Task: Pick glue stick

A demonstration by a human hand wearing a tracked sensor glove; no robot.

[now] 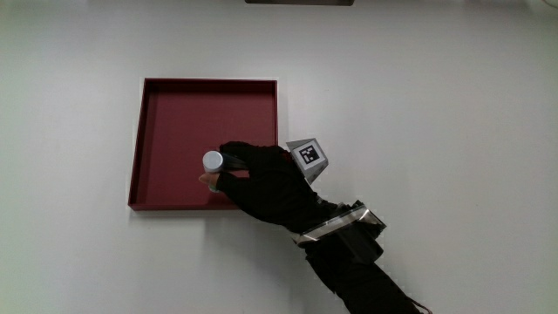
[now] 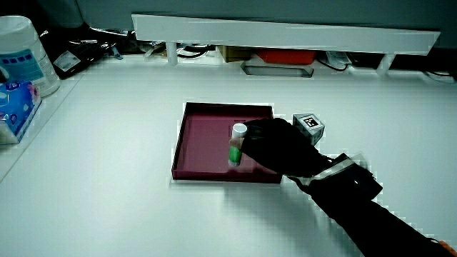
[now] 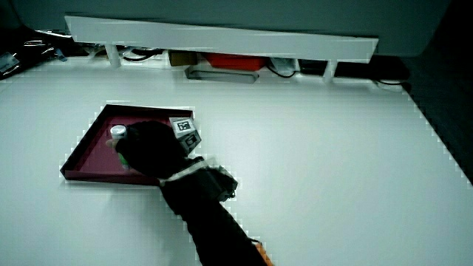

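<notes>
The hand (image 1: 261,181) has its grip clamped on the glue stick (image 2: 236,145), which stands upright, long axis vertical, inside the red tray (image 1: 174,113) near its person-side edge on the bench (image 1: 436,105).

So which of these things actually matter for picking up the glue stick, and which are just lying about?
Part of the job:
- glue stick, upright in the hand's grasp
- hand
- red tray under it

Just lying about:
- white tub and blue packet at the table's edge
</notes>
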